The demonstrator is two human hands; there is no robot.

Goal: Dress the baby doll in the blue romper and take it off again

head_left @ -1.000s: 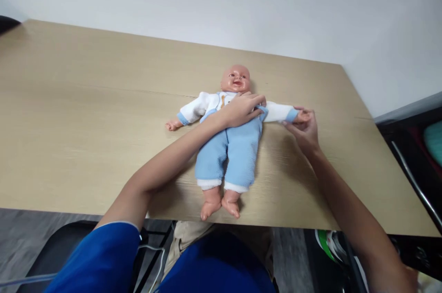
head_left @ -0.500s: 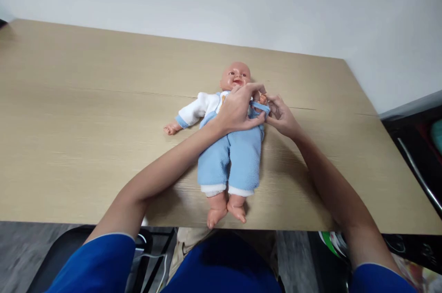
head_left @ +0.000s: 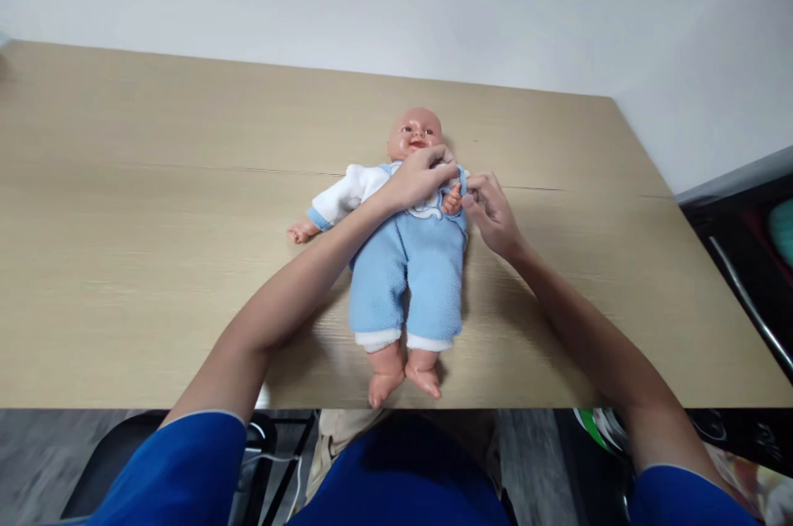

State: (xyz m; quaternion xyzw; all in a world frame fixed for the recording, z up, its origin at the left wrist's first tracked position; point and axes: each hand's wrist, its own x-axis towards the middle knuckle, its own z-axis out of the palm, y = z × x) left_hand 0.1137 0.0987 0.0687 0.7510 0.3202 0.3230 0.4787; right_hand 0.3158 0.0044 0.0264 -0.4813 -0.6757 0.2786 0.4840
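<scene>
A baby doll (head_left: 409,262) in light blue dungarees and a white top lies on its back on the wooden table (head_left: 154,220), feet at the near edge. My left hand (head_left: 416,177) rests on the doll's chest, fingers pinched on the blue shoulder strap near the neck. My right hand (head_left: 489,210) is closed on the doll's arm, which is folded in against the chest beside the bib. The doll's other arm stretches out to the left on the table.
A white wall rises behind the table. A dark unit (head_left: 743,262) with a metal bar stands to the right of the table. Below the near edge are my blue top, a chair base and cables on the floor.
My right hand has brought the doll's outstretched arm in from the right and folded it against the chest. My left hand has shifted from the chest up to the strap by the neck.
</scene>
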